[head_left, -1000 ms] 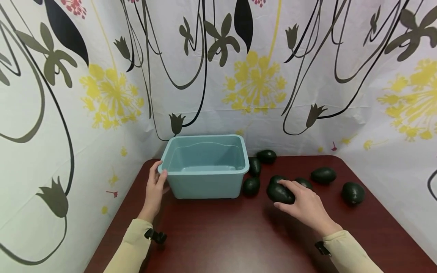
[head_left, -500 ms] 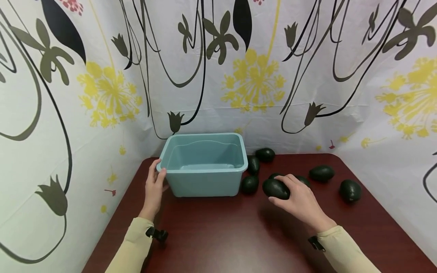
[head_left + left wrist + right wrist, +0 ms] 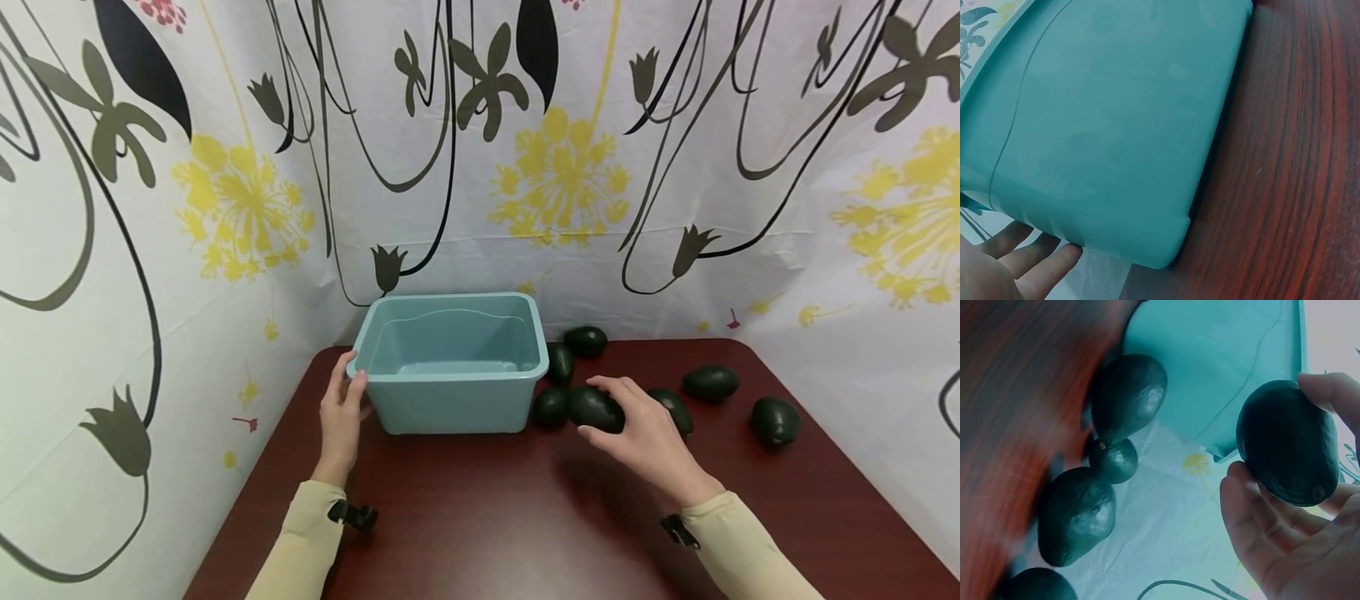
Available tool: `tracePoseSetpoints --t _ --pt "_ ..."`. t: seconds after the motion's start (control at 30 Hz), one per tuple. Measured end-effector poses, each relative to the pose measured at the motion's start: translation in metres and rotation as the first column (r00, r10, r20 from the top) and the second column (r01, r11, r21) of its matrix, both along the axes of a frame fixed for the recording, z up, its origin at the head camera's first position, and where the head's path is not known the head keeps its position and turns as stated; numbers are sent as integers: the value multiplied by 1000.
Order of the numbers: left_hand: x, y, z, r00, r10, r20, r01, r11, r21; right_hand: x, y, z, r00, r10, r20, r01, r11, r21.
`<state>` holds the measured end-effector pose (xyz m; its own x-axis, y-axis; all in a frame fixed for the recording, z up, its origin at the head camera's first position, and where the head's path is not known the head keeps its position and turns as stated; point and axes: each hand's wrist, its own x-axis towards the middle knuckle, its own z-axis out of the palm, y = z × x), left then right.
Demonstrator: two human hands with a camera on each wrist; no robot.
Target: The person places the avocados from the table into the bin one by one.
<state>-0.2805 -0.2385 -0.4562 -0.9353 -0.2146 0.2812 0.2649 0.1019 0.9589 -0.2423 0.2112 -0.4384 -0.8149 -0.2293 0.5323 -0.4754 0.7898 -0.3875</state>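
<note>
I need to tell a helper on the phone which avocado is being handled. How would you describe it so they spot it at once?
Start at the teal plastic bin at the back of the dark red table. Just right of its front corner, the right hand grips one dark green avocado. It is the only one held in fingers; the other avocados lie untouched on the table.

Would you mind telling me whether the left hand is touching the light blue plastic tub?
Touching. In the head view the left hand rests against the left corner of the light blue plastic tub, thumb at its rim; the left wrist view shows fingertips meeting its lower edge.
</note>
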Motion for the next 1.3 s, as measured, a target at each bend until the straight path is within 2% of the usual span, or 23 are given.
tracePoseSetpoints --t 0.17,0.4,0.63,0.8,1.13,1.3 --pt "-1 1 3 1000 1 -5 -1 1000 9 -4 -6 7 999 35 -26 -35 999 -20" --pt "0 1 3 1000 3 -8 -2 1000 10 -9 -16 21 998 70 0 -70 997 -40" --pt "-15 -8 -17 1000 22 -4 -22 999 26 -16 -26 37 994 105 -17 -106 993 -44" --pt "-19 -7 -27 999 34 -13 -34 999 8 -18 -29 39 993 117 -35 -118 992 -40" --pt "-16 -4 -30 999 50 -16 -50 999 -17 -15 -37 45 990 138 -38 -141 986 -84" --pt "-16 -3 -29 1000 22 -15 -22 1000 -8 -19 -40 50 985 165 -46 -168 983 -79"
